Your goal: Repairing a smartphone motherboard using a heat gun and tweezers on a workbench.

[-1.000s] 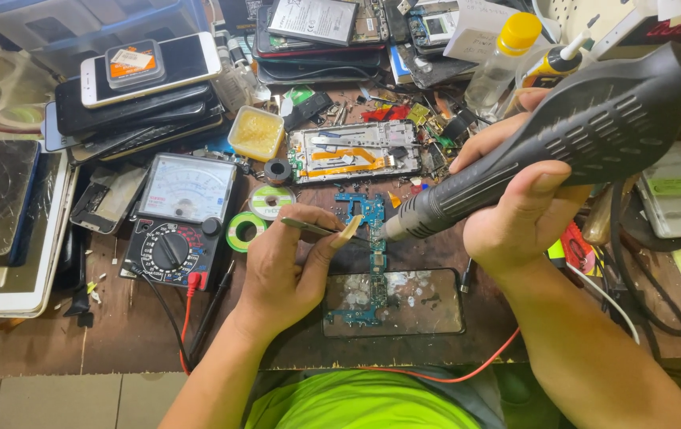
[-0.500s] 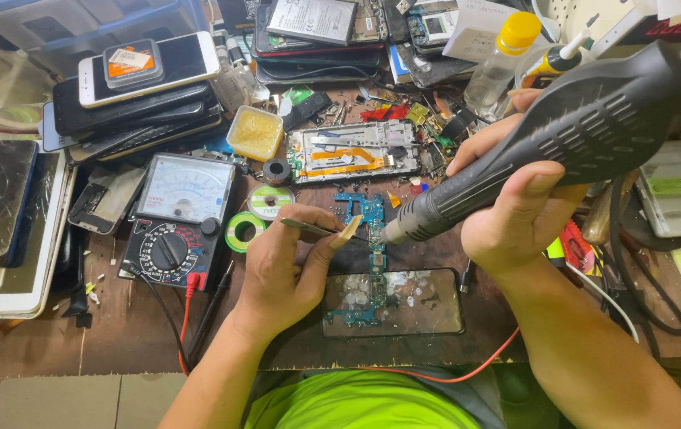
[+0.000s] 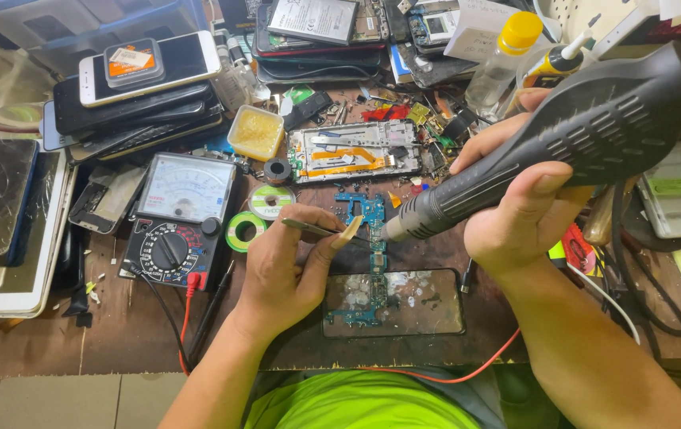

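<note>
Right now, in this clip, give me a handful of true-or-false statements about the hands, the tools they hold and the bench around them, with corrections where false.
1. The right hand grips a black hot air tool whose nozzle points at the blue circuit board. True.
2. The left hand holds a screwdriver. False: it holds tweezers aimed at the board.
3. An analogue multimeter lies left of the left hand. True.
4. The multimeter lies on top of the stack of phones. False: it lies on the bench, nearer the person than the stack.
5. The small open tin of yellowish paste is in the right hand. False: it sits on the bench above the multimeter.
</note>
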